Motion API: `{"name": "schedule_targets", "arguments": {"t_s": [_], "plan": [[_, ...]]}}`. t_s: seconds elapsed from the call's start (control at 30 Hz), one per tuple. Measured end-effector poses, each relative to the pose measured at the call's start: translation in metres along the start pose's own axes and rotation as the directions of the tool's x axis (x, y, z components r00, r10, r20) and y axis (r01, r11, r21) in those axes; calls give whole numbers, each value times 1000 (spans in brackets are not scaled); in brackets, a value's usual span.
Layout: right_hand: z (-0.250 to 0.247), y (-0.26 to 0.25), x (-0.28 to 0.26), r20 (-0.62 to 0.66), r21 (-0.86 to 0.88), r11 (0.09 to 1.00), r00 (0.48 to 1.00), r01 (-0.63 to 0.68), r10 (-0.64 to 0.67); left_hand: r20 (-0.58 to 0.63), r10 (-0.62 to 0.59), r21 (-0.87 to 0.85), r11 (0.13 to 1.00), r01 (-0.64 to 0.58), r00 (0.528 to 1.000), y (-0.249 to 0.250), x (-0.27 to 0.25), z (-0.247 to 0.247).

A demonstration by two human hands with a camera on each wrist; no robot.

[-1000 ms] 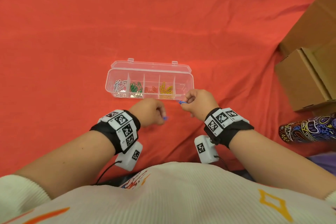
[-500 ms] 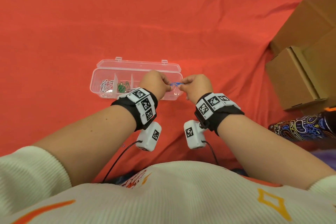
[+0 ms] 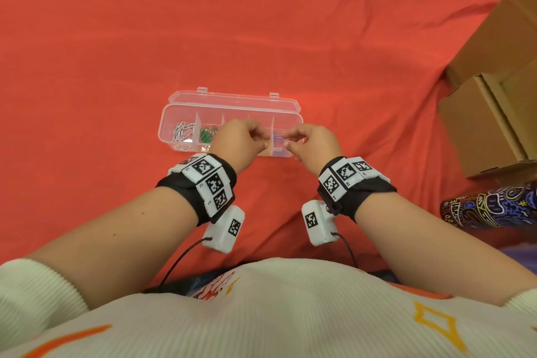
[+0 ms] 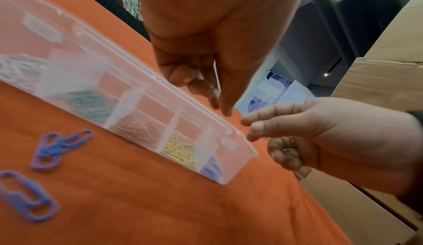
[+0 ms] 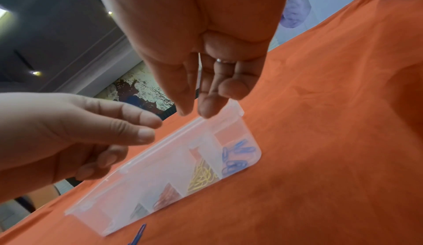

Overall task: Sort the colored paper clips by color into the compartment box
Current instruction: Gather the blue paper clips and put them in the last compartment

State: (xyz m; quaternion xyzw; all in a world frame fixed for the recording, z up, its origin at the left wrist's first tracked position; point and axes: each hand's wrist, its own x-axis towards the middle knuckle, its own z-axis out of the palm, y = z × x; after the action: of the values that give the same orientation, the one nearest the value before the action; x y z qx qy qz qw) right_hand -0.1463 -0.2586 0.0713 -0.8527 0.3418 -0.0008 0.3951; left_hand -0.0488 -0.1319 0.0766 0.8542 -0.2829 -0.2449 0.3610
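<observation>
A clear compartment box (image 3: 166,125) lies on the red cloth with its lid open behind it. From left to right it holds white clips (image 3: 181,132), green clips (image 3: 207,135), red clips (image 4: 135,131), yellow clips (image 4: 181,151) and blue clips (image 5: 235,156) in the rightmost cell. My left hand (image 3: 263,136) and right hand (image 3: 286,139) hover close together over the box's right end, fingers loose and pointing down, with nothing between them. Loose blue clips (image 4: 61,145) lie on the cloth in front of the box; in the head view my arms hide them.
Open cardboard boxes (image 3: 488,125) stand at the right edge. A dark patterned bottle (image 3: 488,206) lies near my right forearm. Red cloth (image 3: 261,23) stretches bare beyond and to the left of the compartment box.
Both hands rose from the cloth in front of the box to its right end. The blue clips they pinched are gone from the fingers, which have loosened.
</observation>
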Motion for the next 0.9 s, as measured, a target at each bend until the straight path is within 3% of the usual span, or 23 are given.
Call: {"name": "schedule_targets", "arguments": {"t_s": [0.13,0.27,0.37,0.53,0.67,0.9], "plan": [[13,-1,-9,64,-38,998,997,49,-46,-17,13,33,999,-13,1000,-34,-20,-22],[36,-5,-18,273,-97,993,962,61,-33,4,-85,151,985,84,996,-83,-44,-41],[58,-9,-23,342,-184,979,940,85,-18,49,-159,231,962,143,986,-112,-54,-48],[90,-20,-25,351,-212,974,936,72,7,107,-184,220,963,157,977,-135,-62,-45],[108,-29,-21,279,-174,985,960,17,33,196,-105,296,954,43,975,-137,-61,-39],[127,-37,-15,237,-163,985,966,-64,102,326,-102,419,907,-48,940,-136,-56,-41]]}}
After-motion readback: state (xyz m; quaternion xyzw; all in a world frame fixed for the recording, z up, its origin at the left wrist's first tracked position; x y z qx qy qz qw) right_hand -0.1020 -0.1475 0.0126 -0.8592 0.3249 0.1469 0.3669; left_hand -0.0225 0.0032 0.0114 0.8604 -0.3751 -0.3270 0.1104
